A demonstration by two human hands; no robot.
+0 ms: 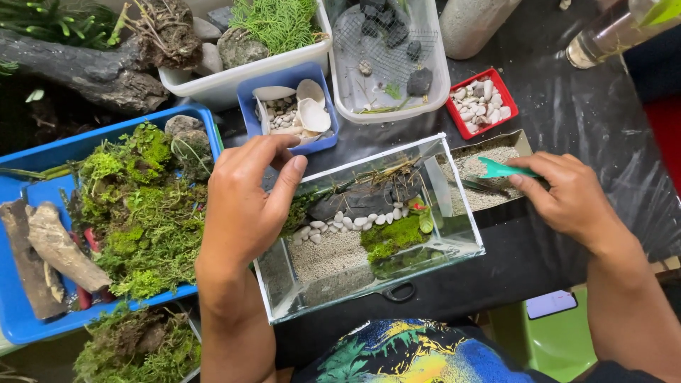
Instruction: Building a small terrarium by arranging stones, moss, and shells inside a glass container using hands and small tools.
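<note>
Seen from above your head, a small glass tank [369, 234] sits on the dark plastic-covered surface [567, 106] directly in front of you, between your two hands; its long axis runs left to right, tilted a little so the right end lies farther from you; inside it are pale sand at the near side, a curved row of white pebbles [347, 221], a dark stone with dry twigs behind them, and a patch of green moss [394, 234] towards the right.

Your left hand [248, 202] rests at the tank's far left corner; the fingers are curled and close together, the thumb set against the glass edge; whether it grips the rim or only steadies it is not clear.

Your right hand [567, 198] lies just beyond the tank's right end, over a shallow tray of fine gravel [489, 163]; its fingers are pressed together, pinching the handle of a small teal scoop [500, 169], whose blade points left, towards the tank; a dark slim tool lies in the tray beneath it.

So the tank opening lies to the left of the scoop and close by; the right hand is the nearer one to the gravel, the left the nearer to the glass.

Around you: a blue tray of moss and bark pieces [42, 248] on the left; a blue tub of shells [291, 110] and a red tub of white pebbles [482, 103] beyond the tank.
</note>
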